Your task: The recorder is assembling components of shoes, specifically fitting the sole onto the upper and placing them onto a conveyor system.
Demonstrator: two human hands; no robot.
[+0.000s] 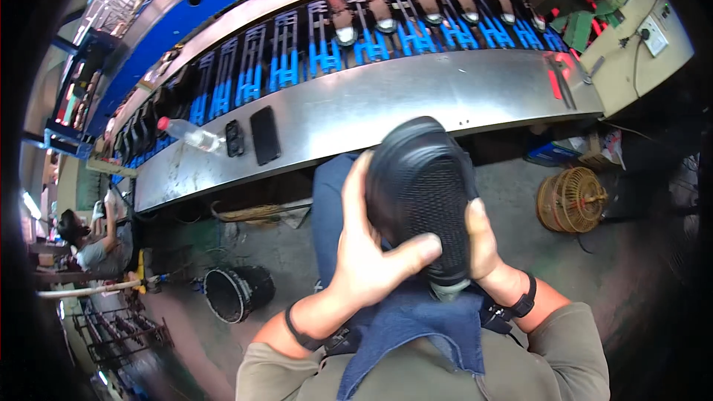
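Note:
A black shoe point(429, 200) with a textured mesh-like surface is held over my lap, its rounded end toward the metal bench. My left hand point(371, 245) wraps its left side, the thumb lying across its lower part. Against the lower right side presses my right hand point(483, 241), thumb pointing up and the other fingers hidden behind the shoe. A pale tip shows at the shoe's near end. Slight motion blur softens the shoe and both hands.
Ahead runs a metal bench point(319, 122) bearing a bottle point(194, 135), a phone point(265, 135) and a red-handled tool point(561, 83). Behind it, blue racks point(286, 59) hold several brown shoes point(380, 6). A bucket point(238, 293) and a fan point(572, 199) stand on the floor. Another person point(104, 241) sits far left.

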